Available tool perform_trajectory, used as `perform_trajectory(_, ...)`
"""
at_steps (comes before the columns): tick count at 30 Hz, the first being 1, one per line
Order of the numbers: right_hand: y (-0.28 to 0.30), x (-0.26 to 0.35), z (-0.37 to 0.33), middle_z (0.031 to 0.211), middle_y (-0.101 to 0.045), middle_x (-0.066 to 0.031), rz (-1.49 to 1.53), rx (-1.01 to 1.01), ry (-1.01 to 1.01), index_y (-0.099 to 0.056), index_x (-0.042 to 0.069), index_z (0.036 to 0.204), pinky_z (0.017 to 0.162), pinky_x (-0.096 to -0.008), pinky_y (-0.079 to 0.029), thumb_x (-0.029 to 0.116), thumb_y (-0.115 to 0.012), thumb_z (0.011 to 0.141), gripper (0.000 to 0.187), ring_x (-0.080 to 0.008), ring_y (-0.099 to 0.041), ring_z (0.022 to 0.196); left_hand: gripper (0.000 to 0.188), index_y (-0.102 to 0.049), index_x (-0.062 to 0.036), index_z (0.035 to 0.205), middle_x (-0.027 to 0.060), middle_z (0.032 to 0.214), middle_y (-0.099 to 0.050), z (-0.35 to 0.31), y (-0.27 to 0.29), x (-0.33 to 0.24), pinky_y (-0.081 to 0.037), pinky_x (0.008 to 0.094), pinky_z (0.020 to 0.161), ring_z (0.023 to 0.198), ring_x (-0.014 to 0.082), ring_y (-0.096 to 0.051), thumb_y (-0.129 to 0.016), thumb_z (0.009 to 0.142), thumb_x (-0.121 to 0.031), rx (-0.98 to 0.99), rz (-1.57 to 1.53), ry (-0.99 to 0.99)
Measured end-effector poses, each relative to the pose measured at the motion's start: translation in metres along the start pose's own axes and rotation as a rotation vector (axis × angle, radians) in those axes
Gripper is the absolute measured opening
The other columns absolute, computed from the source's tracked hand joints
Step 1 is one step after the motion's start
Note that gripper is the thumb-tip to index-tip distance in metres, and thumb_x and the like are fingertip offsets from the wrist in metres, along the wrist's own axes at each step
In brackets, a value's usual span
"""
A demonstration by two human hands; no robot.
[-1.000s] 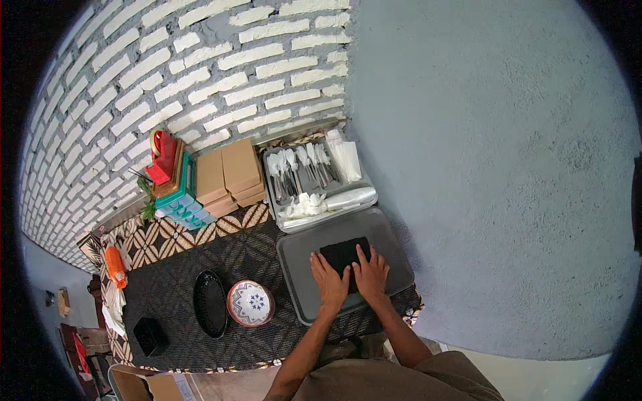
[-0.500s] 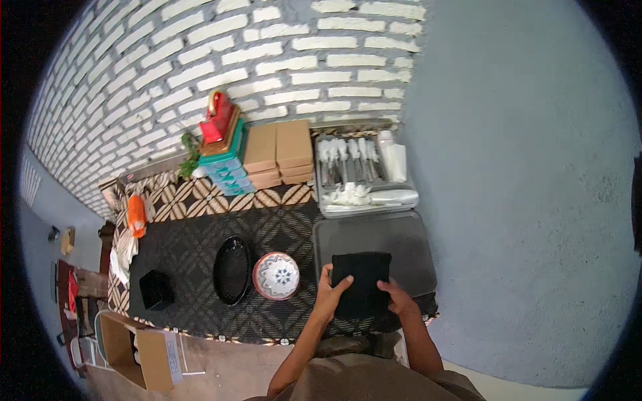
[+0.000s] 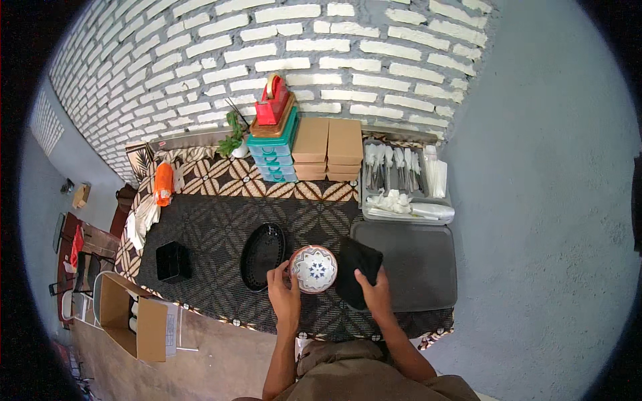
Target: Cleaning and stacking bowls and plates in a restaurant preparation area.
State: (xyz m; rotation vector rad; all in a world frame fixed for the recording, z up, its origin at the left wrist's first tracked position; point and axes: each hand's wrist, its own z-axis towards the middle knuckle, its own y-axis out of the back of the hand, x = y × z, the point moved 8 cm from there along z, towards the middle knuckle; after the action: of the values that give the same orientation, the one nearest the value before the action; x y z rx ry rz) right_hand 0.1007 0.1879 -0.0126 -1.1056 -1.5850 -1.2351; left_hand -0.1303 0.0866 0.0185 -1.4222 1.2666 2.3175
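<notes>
A round patterned bowl (image 3: 313, 269), white inside with blue and red motifs and a reddish rim, sits on the dark mat. The fingers and thumb of my left hand (image 3: 285, 299) close on its left edge. A folded black cloth (image 3: 356, 262) hangs from my right hand (image 3: 376, 292), pinched under the thumb, tilted just right of the bowl. The cloth partly covers the left edge of a flat grey tray (image 3: 418, 267). Left of the bowl lies an oval black basket (image 3: 263, 256), close to my left fingers.
At the back right, an organiser (image 3: 408, 212) holds wrapped cutlery and tissues. Brown cardboard boxes (image 3: 328, 148) stand beside teal drawers (image 3: 275, 148) carrying a red tape dispenser (image 3: 273, 101). A small black square container (image 3: 172, 261) and an orange roll (image 3: 163, 184) are farther left; an open carton (image 3: 151, 331) stands below.
My left hand has let go of the black cloth and moved left onto the bowl's edge. My right hand has carried the cloth left, off most of the tray. The view has shifted left.
</notes>
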Motion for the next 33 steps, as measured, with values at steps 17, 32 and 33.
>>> perform_trajectory(17,-0.043,-0.008,0.021,0.103,-0.056,-0.0249,-0.436,-0.069,0.232,-0.053,-0.01,0.107,0.087,-0.0431,-0.044,0.023,-0.07,0.08,0.046,-0.0404,-0.056,0.098,0.04,-0.057,-0.0007,0.12,0.0151,0.104,-0.05,0.018,-0.004,-0.008,-0.049,0.0396,0.073,0.085,0.0318,-0.058,-0.054,0.08,0.006,0.081,-0.1,-0.007)
perform_trajectory(32,0.018,0.058,-0.031,0.104,-0.064,-0.0067,0.321,-0.167,0.077,-0.056,-0.004,0.115,0.084,-0.0298,-0.045,0.018,-0.064,0.091,0.033,-0.0137,-0.057,0.096,0.034,-0.055,0.0006,0.123,0.0113,0.116,-0.053,0.0,-0.026,-0.057,-0.043,0.0309,0.093,0.105,0.0187,-0.055,-0.043,0.097,-0.018,0.037,-1.156,0.041)
perform_trajectory(33,0.021,0.056,-0.033,0.104,-0.064,-0.0067,0.322,-0.176,0.078,-0.056,-0.004,0.115,0.084,-0.0298,-0.045,0.018,-0.064,0.091,0.033,-0.0137,-0.057,0.096,0.05,-0.048,0.0004,0.13,0.012,0.128,-0.05,-0.01,-0.039,-0.072,-0.037,0.0359,0.104,0.117,0.0212,-0.05,-0.03,0.102,-0.037,0.138,-1.204,0.231)
